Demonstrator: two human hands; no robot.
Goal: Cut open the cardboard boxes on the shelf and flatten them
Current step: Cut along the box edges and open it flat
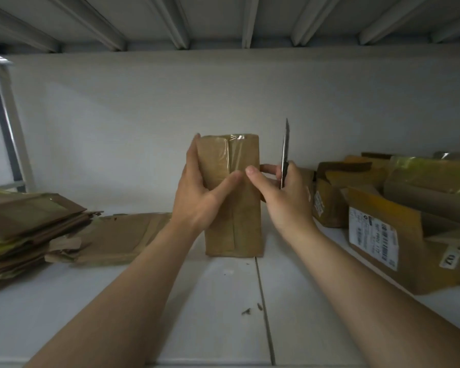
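Head view: box [233, 221] stood upright on the shelf [218, 301], held between 2 hands. Left hand [197, 197] gripped its left edge. Right hand [284, 203], just right, clutched the knife [285, 155], blade up, parallel to the taped seam [230, 160], likely cut next.

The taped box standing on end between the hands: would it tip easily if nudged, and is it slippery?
Probably tippy: the box stands tall on its narrow end on the shelf. Its walls look flat and uncrushed, so likely stiff. The glossy tape along its seam may feel slick, but bare cardboard should grip well.
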